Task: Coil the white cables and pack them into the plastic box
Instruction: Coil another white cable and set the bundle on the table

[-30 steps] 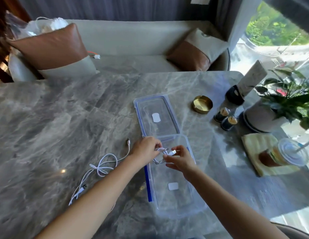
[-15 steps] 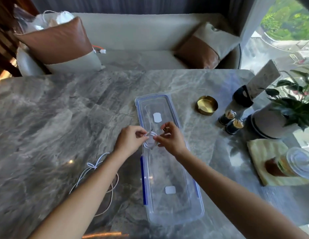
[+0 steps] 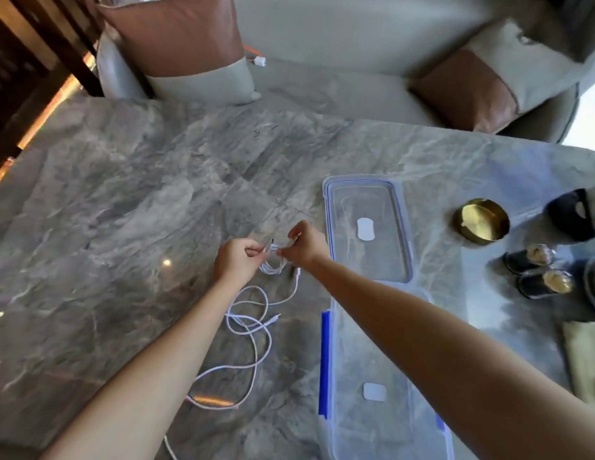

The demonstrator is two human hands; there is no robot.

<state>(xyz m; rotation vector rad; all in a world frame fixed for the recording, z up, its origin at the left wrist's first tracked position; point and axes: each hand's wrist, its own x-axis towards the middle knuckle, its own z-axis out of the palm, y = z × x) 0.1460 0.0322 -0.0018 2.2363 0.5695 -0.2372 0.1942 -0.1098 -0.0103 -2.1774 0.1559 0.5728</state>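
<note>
Both hands' (image 3: 237,262) (image 3: 306,245) fingers (image 3: 253,251) around white cable (image 3: 273,269).

On my screen a grey marble table (image 3: 123,210) fills most of the view, and its polished top catches a few small bright glints. Behind it runs a pale upholstered sofa (image 3: 339,44) with two cushions leaning on its back. The left cushion (image 3: 176,38) is brown above and cream below. The right cushion (image 3: 472,91) has the same two colours (that one sits tilted into the corner). Dark wooden slats (image 3: 27,54) stand at the far left, with a warm orange glow beside them. Strong daylight (image 3: 593,104) washes in at the right edge.
</note>
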